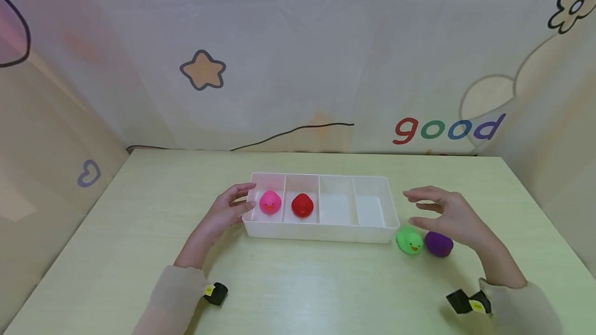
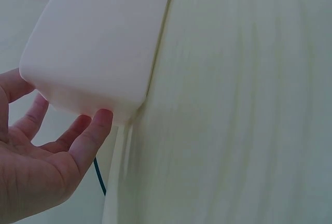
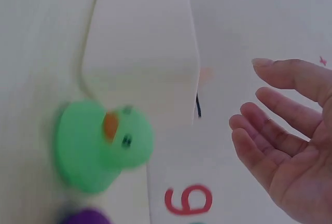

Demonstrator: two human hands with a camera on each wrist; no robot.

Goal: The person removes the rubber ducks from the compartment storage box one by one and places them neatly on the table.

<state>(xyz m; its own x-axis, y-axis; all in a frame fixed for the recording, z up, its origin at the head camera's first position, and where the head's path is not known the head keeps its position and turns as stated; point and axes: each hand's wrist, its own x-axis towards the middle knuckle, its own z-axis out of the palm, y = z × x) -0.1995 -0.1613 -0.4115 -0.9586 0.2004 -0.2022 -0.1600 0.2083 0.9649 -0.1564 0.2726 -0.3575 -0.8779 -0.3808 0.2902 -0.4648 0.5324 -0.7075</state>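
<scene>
My left hand (image 1: 228,208) is at the left end of a white four-compartment tray (image 1: 321,231). Its fingertips (image 2: 104,116) touch the tray's end wall, spread along it, not wrapped round it. A pink rubber duck (image 1: 270,202) sits in the leftmost compartment, and a red rubber duck (image 1: 302,206) in the one beside it. Off the tray's right end my right hand (image 1: 449,213) hovers with fingers and thumb apart, holding nothing. Below it on the table are a green rubber duck (image 1: 410,241), close to the tray's corner, and a purple rubber toy (image 1: 439,244), partly cut off in the right wrist view.
The pale wooden table (image 1: 302,283) reaches back to a printed cloth wall (image 1: 288,66). Cloth sides rise at left and right. Both sleeves carry a black wrist device, such as the left one (image 1: 216,293).
</scene>
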